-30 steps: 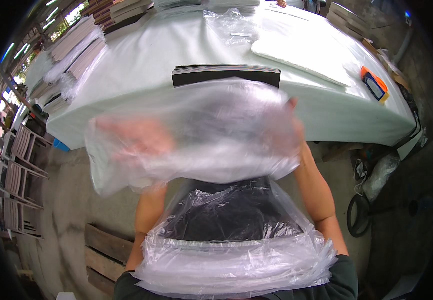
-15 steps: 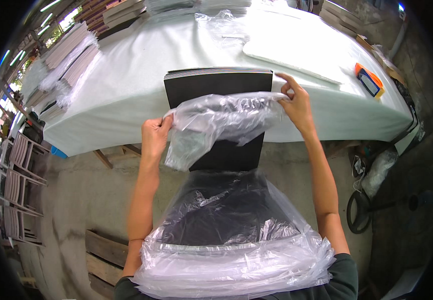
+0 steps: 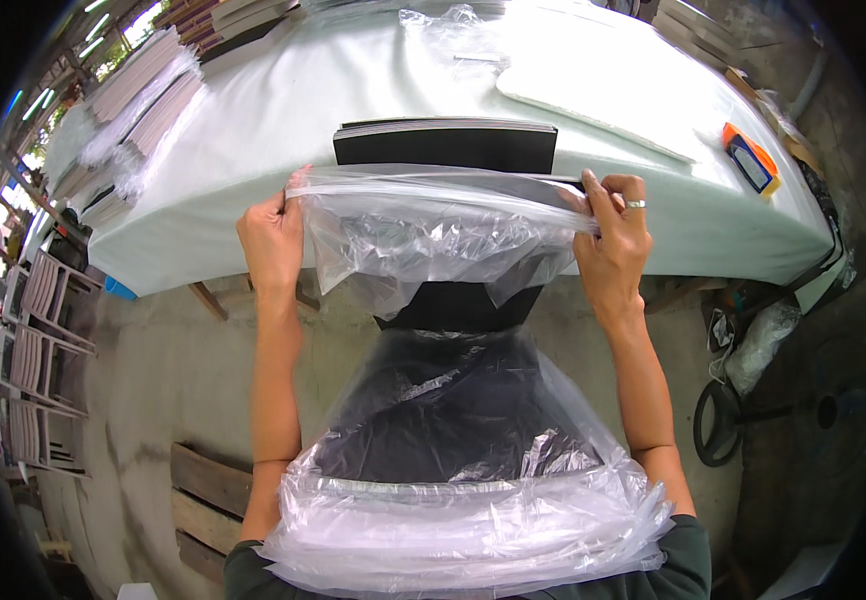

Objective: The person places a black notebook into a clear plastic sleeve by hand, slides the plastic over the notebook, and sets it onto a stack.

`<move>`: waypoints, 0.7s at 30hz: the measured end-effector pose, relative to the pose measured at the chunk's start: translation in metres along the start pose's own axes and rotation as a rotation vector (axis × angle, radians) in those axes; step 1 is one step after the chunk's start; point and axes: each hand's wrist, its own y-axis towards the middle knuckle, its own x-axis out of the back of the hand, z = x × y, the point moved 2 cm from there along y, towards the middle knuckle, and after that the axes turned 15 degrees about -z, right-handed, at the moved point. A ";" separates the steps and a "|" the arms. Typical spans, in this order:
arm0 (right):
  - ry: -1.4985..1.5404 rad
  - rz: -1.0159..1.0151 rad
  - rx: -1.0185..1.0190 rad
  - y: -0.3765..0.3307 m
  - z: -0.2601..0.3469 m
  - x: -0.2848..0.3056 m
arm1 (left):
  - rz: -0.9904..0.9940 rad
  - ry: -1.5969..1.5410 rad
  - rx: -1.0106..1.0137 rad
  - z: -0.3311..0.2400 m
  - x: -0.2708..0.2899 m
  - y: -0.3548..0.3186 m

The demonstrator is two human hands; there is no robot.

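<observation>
My left hand (image 3: 275, 240) and my right hand (image 3: 615, 235) each grip a side of a clear plastic bag (image 3: 433, 235), which stretches between them. Fingers of both hands are closed on its upper edge. Behind the bag, a stack of black sheets (image 3: 443, 150) leans against the table's front edge, its pale layered edges showing at the top. The bag hides the middle of the stack. Below, nearer to me, a pile of folded clear plastic bags (image 3: 473, 525) lies across my lap, with a black surface (image 3: 453, 410) showing through the plastic in front.
A long table (image 3: 283, 95) wears a pale cloth. On it are a white board (image 3: 593, 115), loose plastic wrap (image 3: 458, 40), an orange and blue object (image 3: 750, 160) and stacked sheets (image 3: 143, 110) at left. Chairs (image 3: 48, 350) stand left; a wooden pallet (image 3: 211, 505) lies below.
Both hands have moved apart and the bag's edge is now pulled wide and straighter. It has risen slightly across the front of the black stack, covering more of its upper part.
</observation>
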 end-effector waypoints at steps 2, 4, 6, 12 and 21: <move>-0.020 0.035 0.018 -0.004 -0.003 -0.004 | 0.046 0.006 0.038 0.003 -0.004 0.001; -0.140 0.111 0.014 -0.011 -0.009 -0.012 | 0.084 0.135 0.028 0.008 -0.012 -0.003; -0.143 0.135 0.014 -0.008 -0.013 -0.019 | 0.017 0.102 -0.019 -0.003 -0.015 -0.008; -0.063 0.037 0.046 0.005 -0.006 0.000 | -0.113 -0.066 -0.049 -0.015 -0.012 -0.008; 0.839 0.802 -1.299 0.021 -0.037 0.000 | 0.921 -0.741 0.723 0.095 -0.003 -0.001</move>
